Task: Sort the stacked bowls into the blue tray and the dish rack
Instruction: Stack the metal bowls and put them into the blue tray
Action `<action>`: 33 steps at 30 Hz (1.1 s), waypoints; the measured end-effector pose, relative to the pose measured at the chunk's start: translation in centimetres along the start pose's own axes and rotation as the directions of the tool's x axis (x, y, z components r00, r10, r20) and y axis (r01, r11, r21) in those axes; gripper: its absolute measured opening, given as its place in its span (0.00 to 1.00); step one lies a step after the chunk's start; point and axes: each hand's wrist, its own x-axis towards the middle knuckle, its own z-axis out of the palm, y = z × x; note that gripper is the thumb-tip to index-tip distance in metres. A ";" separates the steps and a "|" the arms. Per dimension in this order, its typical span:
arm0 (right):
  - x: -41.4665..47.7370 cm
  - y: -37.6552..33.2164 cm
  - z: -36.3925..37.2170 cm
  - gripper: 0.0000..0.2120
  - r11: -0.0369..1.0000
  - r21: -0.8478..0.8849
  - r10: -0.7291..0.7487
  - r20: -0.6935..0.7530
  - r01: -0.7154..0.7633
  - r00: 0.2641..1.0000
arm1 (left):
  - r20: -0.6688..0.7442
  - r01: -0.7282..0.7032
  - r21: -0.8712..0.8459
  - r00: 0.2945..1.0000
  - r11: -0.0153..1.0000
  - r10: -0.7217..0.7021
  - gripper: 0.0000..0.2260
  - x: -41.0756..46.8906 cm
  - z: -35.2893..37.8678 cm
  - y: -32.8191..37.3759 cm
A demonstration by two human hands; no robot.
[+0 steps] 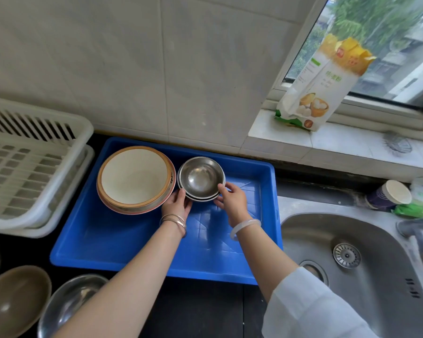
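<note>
A blue tray lies on the dark counter. In its back left part stands a stack of wide cream bowls with orange rims. Right of that is a small stack of steel bowls. My left hand grips the near left side of the steel stack. My right hand grips its near right rim. The white dish rack sits to the left of the tray, with no bowls visible in it.
A brown bowl and a steel bowl stand on the counter at the near left. A steel sink is to the right. A flour bag leans on the window sill. A cup stands behind the sink.
</note>
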 end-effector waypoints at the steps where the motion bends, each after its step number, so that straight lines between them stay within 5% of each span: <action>1: -0.2 0.1 0.0 0.15 1.000 -0.005 0.005 0.007 -0.005 1.000 | -0.003 -0.001 0.003 1.000 1.000 0.001 0.15 0.0 0.0 0.0; 15: -7.8 -1.3 -2.0 0.08 0.973 -0.208 -0.078 0.124 0.103 0.989 | 0.074 -0.011 0.299 0.997 0.954 -0.012 0.18 -6.4 -3.7 2.0; 24: -16.8 3.3 0.6 0.07 0.907 -0.391 0.005 0.387 0.159 0.922 | 0.058 -0.218 0.639 0.970 0.737 0.236 0.09 -14.6 -14.0 3.5; 33: -21.2 11.6 5.4 0.10 0.763 -0.620 0.193 0.489 0.183 0.851 | -0.112 -0.103 0.860 0.917 0.501 0.382 0.11 -20.3 -26.5 3.4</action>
